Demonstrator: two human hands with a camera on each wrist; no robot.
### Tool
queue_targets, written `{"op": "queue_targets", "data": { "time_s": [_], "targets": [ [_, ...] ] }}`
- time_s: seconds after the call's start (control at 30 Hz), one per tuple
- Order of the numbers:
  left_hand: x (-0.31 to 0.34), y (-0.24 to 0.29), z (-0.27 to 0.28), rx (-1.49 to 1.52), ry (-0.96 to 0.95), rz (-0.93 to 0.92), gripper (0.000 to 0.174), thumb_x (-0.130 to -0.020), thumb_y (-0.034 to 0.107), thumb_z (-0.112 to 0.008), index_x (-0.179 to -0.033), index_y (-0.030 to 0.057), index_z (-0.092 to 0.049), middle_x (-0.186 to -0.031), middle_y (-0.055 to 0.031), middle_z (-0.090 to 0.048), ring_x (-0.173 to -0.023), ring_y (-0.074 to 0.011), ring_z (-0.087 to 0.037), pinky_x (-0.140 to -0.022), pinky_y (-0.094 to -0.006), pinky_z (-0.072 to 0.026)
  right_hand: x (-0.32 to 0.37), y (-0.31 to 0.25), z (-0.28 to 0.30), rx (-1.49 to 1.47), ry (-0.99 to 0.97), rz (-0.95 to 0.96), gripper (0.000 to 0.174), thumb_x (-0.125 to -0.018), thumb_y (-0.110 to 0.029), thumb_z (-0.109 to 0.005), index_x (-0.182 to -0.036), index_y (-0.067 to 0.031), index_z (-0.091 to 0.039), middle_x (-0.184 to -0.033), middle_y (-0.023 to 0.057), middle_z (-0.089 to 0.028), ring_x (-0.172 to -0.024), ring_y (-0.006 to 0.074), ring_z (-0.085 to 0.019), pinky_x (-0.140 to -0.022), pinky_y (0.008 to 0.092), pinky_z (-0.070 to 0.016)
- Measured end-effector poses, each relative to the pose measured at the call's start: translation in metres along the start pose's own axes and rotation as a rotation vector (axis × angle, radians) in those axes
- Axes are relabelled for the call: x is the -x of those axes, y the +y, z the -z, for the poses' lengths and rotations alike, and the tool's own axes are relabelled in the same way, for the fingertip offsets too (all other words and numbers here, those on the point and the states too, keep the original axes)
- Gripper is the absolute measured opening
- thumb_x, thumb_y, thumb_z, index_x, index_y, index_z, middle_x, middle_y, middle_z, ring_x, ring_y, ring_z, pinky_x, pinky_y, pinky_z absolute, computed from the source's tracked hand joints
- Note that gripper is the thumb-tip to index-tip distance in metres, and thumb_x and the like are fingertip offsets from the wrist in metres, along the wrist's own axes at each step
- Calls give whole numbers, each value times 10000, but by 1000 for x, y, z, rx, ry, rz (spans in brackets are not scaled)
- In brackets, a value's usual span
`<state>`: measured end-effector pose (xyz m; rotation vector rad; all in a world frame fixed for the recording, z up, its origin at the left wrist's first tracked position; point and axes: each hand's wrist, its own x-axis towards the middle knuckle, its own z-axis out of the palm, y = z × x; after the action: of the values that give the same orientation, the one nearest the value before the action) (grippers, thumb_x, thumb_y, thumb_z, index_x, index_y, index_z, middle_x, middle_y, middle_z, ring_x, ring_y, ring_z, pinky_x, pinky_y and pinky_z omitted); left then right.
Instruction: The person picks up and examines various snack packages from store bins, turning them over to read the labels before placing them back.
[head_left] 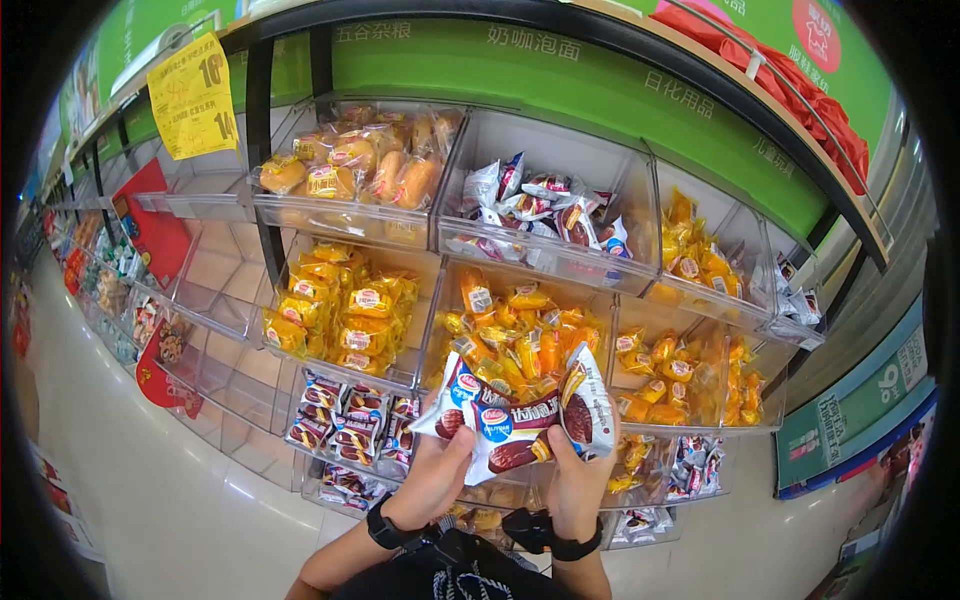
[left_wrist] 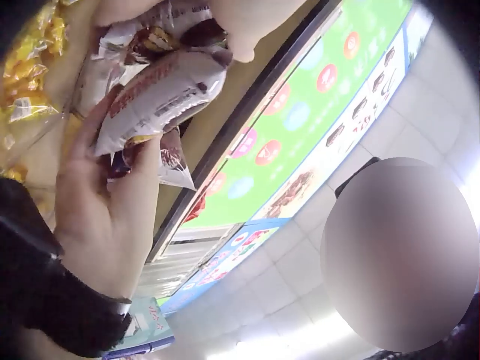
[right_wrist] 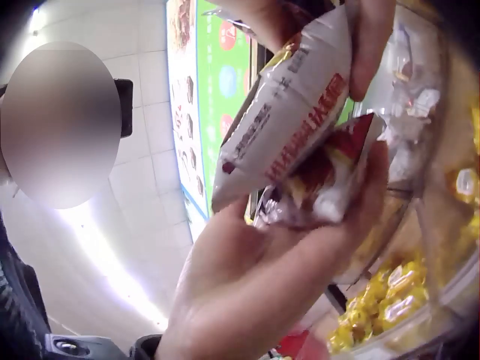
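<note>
Three wrapped chocolate-coated snack cakes are held up together in front of the shelves. My left hand (head_left: pixel 432 482) grips the left packet (head_left: pixel 453 392) and the left end of the middle packet (head_left: pixel 515 440), thumb on the front. On the other side my right hand (head_left: pixel 578 492) holds the right packet (head_left: pixel 588 405) and the middle one's right end, its thumb also in front. White packet backs with red print show in both wrist views, where the left hand (left_wrist: pixel 109 202) and right hand (right_wrist: pixel 255 277) curl round them. Fingers behind the packets are hidden in the head view.
Clear bins hold yellow-wrapped cakes (head_left: pixel 525 345), bread rolls (head_left: pixel 360 165), silver-white packets (head_left: pixel 545 205) and similar chocolate cake packets (head_left: pixel 352 420). A yellow price sign (head_left: pixel 195 95) hangs upper left. Clear dividers (head_left: pixel 430 325) separate the bins; tiled floor (head_left: pixel 200 480) lies left.
</note>
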<state>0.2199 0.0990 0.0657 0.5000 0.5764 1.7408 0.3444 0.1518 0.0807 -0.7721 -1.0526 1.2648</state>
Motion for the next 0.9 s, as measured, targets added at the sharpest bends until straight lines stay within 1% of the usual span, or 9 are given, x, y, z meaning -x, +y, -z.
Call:
{"op": "queue_targets", "data": {
  "time_s": [0.13, 0.27, 0.33, 0.47, 0.53, 0.67, 0.73, 0.8, 0.9],
  "targets": [
    [3, -26, 22, -59, 184, 171, 518, -858, 123, -426, -1274, 163, -121, -1221, -67, -331, -1132, -182, -344, -955, -342, -276, 6, 20, -2, -246, 146, -185, 561, -718, 76, -557, -1203, -28, -295, -1094, 94, -435, -988, 173, -442, -868, 285, -351],
    [7, -32, 18, 2, -32, 135, 478, -808, 22, -464, -1235, 37, -250, -1207, -77, -374, -1128, -195, -360, -958, -346, -274, 11, 26, -12, -251, 254, -112, 552, -736, 65, -537, -1208, -28, -268, -1128, 99, -391, -988, 170, -426, -862, 281, -345],
    [14, -25, 5, -15, -70, 14, 473, -742, -39, -535, -1174, -9, -342, -1148, -83, -441, -1079, -189, -416, -920, -331, -330, 15, 24, -18, 30, 291, 56, 549, -724, 61, -550, -1195, -22, -280, -1138, 97, -373, -987, 170, -421, -866, 274, -335],
    [22, -22, 3, -236, -26, 117, 479, -692, -77, -575, -1128, 2, -392, -1062, -76, -496, -992, -169, -480, -860, -303, -388, 30, 25, -20, 240, 112, 239, 577, -623, 47, -601, -1144, -3, -357, -1098, 111, -402, -1006, 191, -425, -859, 291, -348],
    [19, -28, 2, -7, 203, 131, 422, -691, -78, -574, -1077, 6, -427, -996, -66, -519, -900, -143, -517, -796, -274, -424, 34, 20, -17, 378, 38, 314, 573, -672, 44, -605, -1168, -10, -324, -1118, 104, -394, -1031, 189, -412, -880, 289, -334],
    [13, -25, 0, 62, 240, -110, 404, -712, -66, -551, -1080, 29, -413, -995, -48, -510, -925, -154, -492, -837, -305, -380, 33, 11, -11, 429, -106, 208, 501, -690, 14, -597, -1134, -2, -365, -1106, 110, -414, -999, 178, -437, -868, 290, -344],
    [13, -21, 2, 67, 208, -136, 392, -721, -53, -538, -1080, 40, -409, -1003, -44, -507, -941, -159, -481, -854, -312, -360, 25, 16, -4, 208, -64, 170, 432, -697, -31, -603, -1080, 25, -412, -991, 86, -509, -836, 153, -516, -759, 262, -416],
    [14, -17, 5, 62, 253, -170, 369, -728, -39, -532, -1068, 45, -416, -1002, -44, -508, -933, -154, -486, -843, -307, -367, 23, 12, 4, -114, -18, -137, 374, -761, -50, -556, -1086, 15, -382, -995, 63, -499, -866, 122, -491, -719, 265, -424],
    [16, -18, 11, 59, 273, -147, 344, -737, -25, -524, -1058, 47, -421, -993, -40, -511, -912, -145, -491, -825, -306, -373, 16, -2, 8, -475, -187, -249, 364, -778, -66, -538, -1094, 1, -370, -1005, 66, -503, -865, 142, -507, -677, 261, -436]
  ]
}}
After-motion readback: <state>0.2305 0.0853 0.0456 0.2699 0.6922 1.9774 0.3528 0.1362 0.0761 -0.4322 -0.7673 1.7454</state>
